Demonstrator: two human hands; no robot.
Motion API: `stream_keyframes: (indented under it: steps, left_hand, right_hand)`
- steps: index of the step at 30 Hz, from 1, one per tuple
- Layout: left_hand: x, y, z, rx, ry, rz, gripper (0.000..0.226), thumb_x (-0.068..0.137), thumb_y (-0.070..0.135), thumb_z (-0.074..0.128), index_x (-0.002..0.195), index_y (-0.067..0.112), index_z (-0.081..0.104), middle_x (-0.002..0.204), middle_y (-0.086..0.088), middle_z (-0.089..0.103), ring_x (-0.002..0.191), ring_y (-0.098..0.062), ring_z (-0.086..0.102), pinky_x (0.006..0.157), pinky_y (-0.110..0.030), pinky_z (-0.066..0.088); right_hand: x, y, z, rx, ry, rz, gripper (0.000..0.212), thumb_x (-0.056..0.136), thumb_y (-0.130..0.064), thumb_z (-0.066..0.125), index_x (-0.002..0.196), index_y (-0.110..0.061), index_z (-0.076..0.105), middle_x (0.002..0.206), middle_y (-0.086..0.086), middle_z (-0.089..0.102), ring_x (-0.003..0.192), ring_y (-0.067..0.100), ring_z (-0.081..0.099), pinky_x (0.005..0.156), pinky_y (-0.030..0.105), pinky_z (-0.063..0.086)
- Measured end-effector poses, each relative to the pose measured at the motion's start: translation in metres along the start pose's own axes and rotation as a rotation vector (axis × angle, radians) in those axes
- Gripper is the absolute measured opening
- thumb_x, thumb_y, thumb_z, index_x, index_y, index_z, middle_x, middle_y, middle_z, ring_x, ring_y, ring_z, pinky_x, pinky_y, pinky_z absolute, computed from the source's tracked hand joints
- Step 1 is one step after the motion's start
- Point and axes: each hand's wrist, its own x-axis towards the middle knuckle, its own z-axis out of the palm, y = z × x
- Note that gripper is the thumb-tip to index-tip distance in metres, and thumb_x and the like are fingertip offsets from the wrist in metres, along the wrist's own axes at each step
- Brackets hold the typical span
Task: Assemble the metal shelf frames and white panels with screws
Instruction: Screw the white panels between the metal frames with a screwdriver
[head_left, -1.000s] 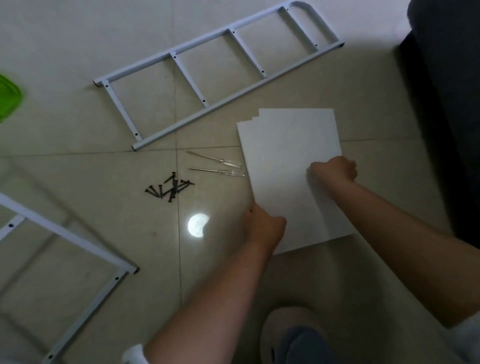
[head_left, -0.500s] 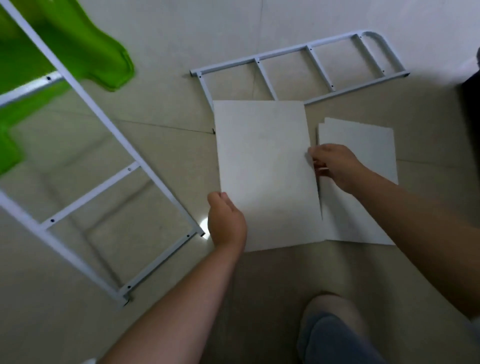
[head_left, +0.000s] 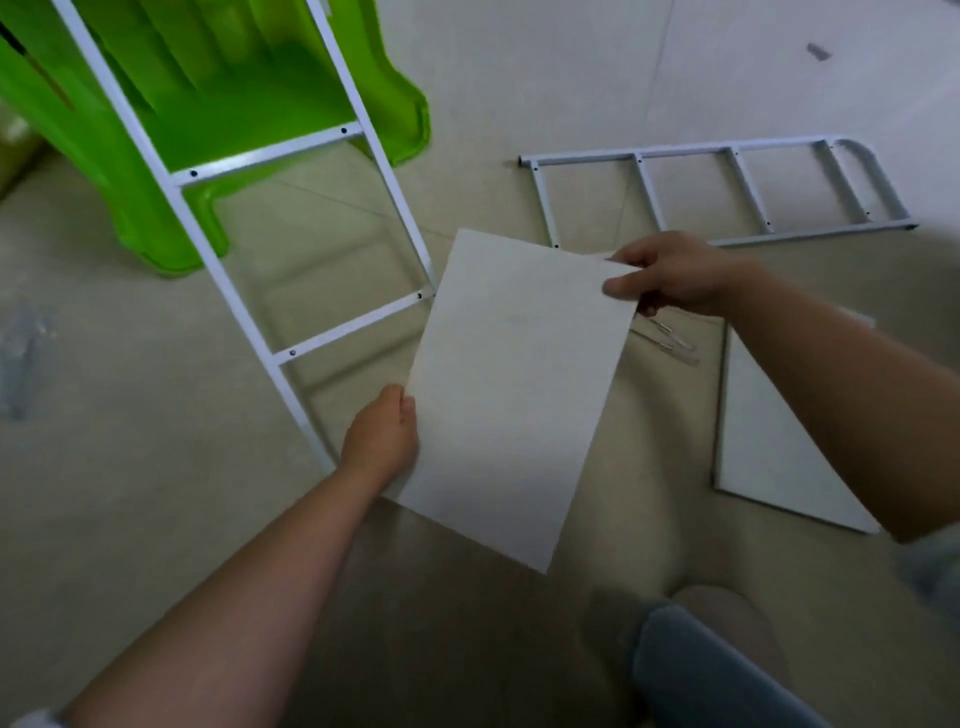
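Note:
A white panel (head_left: 514, 395) is lifted off the floor, tilted, between both hands. My left hand (head_left: 382, 439) grips its left edge low down. My right hand (head_left: 670, 275) pinches its upper right corner. One white metal ladder frame (head_left: 249, 306) leans upright at the left, its lower end just behind the panel. A second frame (head_left: 727, 195) lies flat on the floor beyond my right hand. More white panels (head_left: 769, 452) lie stacked on the floor at the right, partly under my right forearm. Two screwdrivers (head_left: 670, 340) lie on the tiles beside the held panel.
A green plastic stool (head_left: 218, 104) stands behind the leaning frame at the upper left. A clear plastic bag (head_left: 21, 353) lies blurred at the far left. My slippered foot (head_left: 711, 660) is at the bottom right. The floor is pale tile.
The held panel has risen from the stack and swung left toward the leaning frame, tilting. The view has turned left, bringing the green stool and leaning frame closer to the middle.

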Motion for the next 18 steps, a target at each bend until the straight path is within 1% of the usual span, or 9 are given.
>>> stream_keyframes:
  steps: [1,2,3,6,7,9,12,16,18]
  left_hand:
    - [0.001,-0.005,0.001,0.087,-0.042,0.016,0.026,0.099,0.016,0.032,0.101,0.000,0.052,0.109,-0.023,0.058,0.099,-0.035,0.054,0.077,-0.034,0.038]
    - [0.002,-0.008,0.001,0.168,-0.074,0.035,0.025,0.097,0.016,0.035,0.102,0.000,0.053,0.111,-0.022,0.059,0.101,-0.034,0.054,0.078,-0.034,0.039]
    - [-0.001,-0.011,0.001,0.262,-0.118,0.060,0.024,0.094,0.018,0.039,0.103,0.002,0.054,0.113,-0.020,0.059,0.103,-0.034,0.054,0.080,-0.034,0.041]
    - [-0.016,-0.020,0.008,0.647,-0.362,0.203,0.038,0.089,0.034,0.048,0.119,0.012,0.049,0.125,-0.010,0.052,0.117,-0.028,0.048,0.090,-0.035,0.041]
    - [-0.023,-0.023,0.013,0.740,-0.390,0.240,0.039,0.089,0.035,0.047,0.122,0.013,0.046,0.125,-0.008,0.050,0.117,-0.026,0.047,0.090,-0.035,0.040]
    - [-0.035,-0.027,0.021,0.841,-0.339,0.283,0.033,0.093,0.030,0.040,0.122,0.014,0.043,0.124,-0.007,0.050,0.115,-0.025,0.048,0.088,-0.034,0.041]
    - [-0.039,-0.030,0.025,0.901,-0.271,0.333,0.030,0.098,0.024,0.031,0.123,0.014,0.044,0.124,-0.007,0.051,0.116,-0.025,0.048,0.086,-0.032,0.043]
    - [-0.028,-0.026,-0.003,0.937,-0.204,0.319,0.028,0.096,0.012,0.035,0.121,0.014,0.047,0.122,-0.007,0.047,0.113,-0.023,0.049,0.084,-0.033,0.044]
    - [-0.022,-0.020,-0.019,0.955,-0.154,0.307,0.027,0.094,0.010,0.038,0.117,0.013,0.051,0.119,-0.007,0.049,0.110,-0.023,0.052,0.082,-0.032,0.046]
  right_hand:
    - [-0.004,-0.001,0.000,-0.031,-0.014,-0.008,0.007,0.085,0.003,0.056,0.092,0.002,0.059,0.065,0.009,0.056,0.042,0.003,0.052,0.039,0.013,0.041]
    - [-0.009,-0.001,-0.001,-0.045,-0.021,-0.022,0.005,0.085,0.004,0.057,0.087,0.001,0.061,0.060,0.006,0.058,0.041,0.002,0.051,0.039,0.013,0.040]
    - [-0.013,0.000,-0.003,-0.060,-0.022,-0.037,0.008,0.084,0.004,0.058,0.081,-0.002,0.062,0.057,0.002,0.059,0.041,0.002,0.051,0.039,0.013,0.040]
    - [-0.025,0.004,-0.012,-0.082,-0.043,-0.053,0.014,0.082,0.004,0.060,0.079,-0.009,0.064,0.063,0.003,0.061,0.046,0.002,0.054,0.042,0.013,0.043]
    - [-0.029,0.005,-0.015,-0.079,-0.056,-0.053,0.015,0.082,0.004,0.060,0.080,-0.011,0.065,0.063,0.001,0.063,0.048,0.003,0.056,0.043,0.014,0.044]
    - [-0.033,0.007,-0.017,-0.084,-0.077,-0.058,0.017,0.082,0.003,0.060,0.079,-0.013,0.065,0.059,-0.006,0.066,0.050,0.003,0.058,0.044,0.014,0.046]
    - [-0.037,0.004,-0.017,-0.103,-0.103,-0.078,0.018,0.081,0.005,0.060,0.079,-0.012,0.064,0.058,-0.008,0.066,0.051,0.003,0.059,0.046,0.014,0.047]
    - [-0.054,-0.015,-0.034,-0.179,-0.140,-0.101,0.020,0.078,0.010,0.059,0.077,-0.009,0.063,0.056,-0.008,0.066,0.051,0.002,0.060,0.048,0.012,0.048]
    - [-0.062,-0.027,-0.042,-0.225,-0.121,-0.106,0.019,0.077,0.009,0.061,0.076,-0.009,0.064,0.056,-0.007,0.065,0.051,0.001,0.059,0.048,0.011,0.047]
